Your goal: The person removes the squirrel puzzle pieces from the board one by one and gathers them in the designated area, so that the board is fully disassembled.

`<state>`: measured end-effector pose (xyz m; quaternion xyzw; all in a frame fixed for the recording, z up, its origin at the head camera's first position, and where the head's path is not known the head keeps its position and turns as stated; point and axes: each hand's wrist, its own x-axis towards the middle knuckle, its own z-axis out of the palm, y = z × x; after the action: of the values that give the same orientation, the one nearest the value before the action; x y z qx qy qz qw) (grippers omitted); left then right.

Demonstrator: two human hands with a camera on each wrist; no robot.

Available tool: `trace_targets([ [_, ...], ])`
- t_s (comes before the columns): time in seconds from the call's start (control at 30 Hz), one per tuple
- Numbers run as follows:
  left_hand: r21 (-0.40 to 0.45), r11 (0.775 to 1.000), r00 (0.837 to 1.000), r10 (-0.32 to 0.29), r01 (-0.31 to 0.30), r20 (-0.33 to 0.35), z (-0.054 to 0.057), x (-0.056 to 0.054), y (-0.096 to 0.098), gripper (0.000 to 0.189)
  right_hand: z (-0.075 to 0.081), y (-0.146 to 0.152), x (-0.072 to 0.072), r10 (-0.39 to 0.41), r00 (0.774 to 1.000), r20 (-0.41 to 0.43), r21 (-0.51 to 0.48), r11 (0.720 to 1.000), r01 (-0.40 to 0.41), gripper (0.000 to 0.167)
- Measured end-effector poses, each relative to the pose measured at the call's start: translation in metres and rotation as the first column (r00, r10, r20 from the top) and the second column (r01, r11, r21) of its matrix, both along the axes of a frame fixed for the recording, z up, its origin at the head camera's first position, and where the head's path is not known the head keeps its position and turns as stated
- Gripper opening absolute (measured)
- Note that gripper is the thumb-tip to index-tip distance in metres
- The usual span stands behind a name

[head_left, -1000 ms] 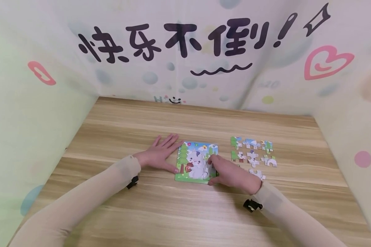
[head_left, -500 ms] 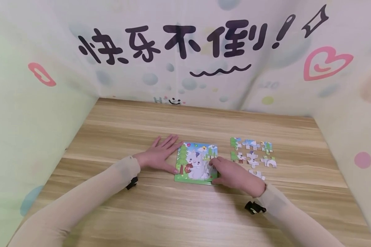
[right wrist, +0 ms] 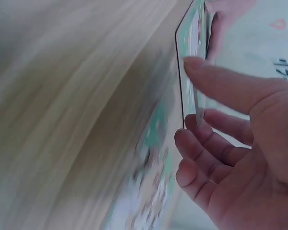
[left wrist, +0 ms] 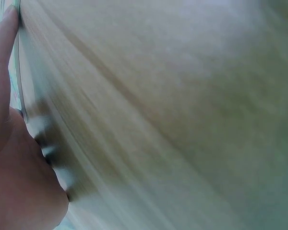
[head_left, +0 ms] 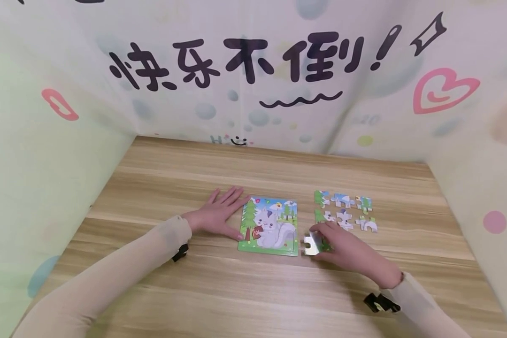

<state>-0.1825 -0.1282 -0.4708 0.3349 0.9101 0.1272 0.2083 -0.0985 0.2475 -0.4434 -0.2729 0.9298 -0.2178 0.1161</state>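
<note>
A square picture board (head_left: 267, 226) with a white squirrel, trees and an acorn lies mid-table. My left hand (head_left: 213, 217) lies flat at its left side with fingers spread, the thumb touching the board's edge. My right hand (head_left: 346, 249) is just right of the board. Its thumb and fingers pinch a tilted, pale jigsaw piece (head_left: 311, 246) with a notch. In the right wrist view the piece (right wrist: 198, 103) appears edge-on between thumb and fingertips. The left wrist view catches part of my left hand (left wrist: 26, 177) beside blurred wood.
Loose jigsaw pieces (head_left: 343, 201) lie in rows right of the board, the nearest ones partly hidden by my right hand. A green piece (head_left: 326, 243) shows behind its fingers. A printed cloth wall (head_left: 253, 108) borders the wooden table (head_left: 194, 291).
My right hand has moved right, off the board's lower right corner, carrying a jigsaw piece. The squirrel's tail on the board is now uncovered. My left hand has stayed in place.
</note>
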Motion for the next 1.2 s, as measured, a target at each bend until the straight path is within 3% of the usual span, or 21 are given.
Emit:
trace_targets([
  [0.23,0.005,1.0,1.0,0.002,-0.002,0.004,0.0,0.001,0.0,0.114,0.006,0.043,0.008,-0.072,0.996,-0.046,-0.031,0.997,0.071,0.065],
  [0.37,0.002,1.0,1.0,0.003,-0.003,0.003,0.0,0.001,0.0,0.114,0.006,0.068,0.009,-0.092,0.987,-0.129,-0.046,0.995,0.086,0.067],
  [0.5,-0.007,1.0,1.0,0.003,-0.003,0.0,0.0,-0.001,0.0,0.115,0.004,0.089,0.011,-0.096,0.969,-0.227,-0.054,0.995,0.086,0.062],
  [0.77,-0.004,1.0,1.0,0.005,-0.005,0.019,0.001,-0.002,0.0,0.116,-0.006,0.117,0.015,-0.148,0.948,-0.283,-0.073,0.989,0.132,0.054],
  [1.2,-0.002,1.0,1.0,0.005,-0.005,0.019,-0.001,-0.002,0.0,0.116,-0.027,0.149,0.021,-0.228,0.953,-0.202,-0.063,0.974,0.219,0.051],
])
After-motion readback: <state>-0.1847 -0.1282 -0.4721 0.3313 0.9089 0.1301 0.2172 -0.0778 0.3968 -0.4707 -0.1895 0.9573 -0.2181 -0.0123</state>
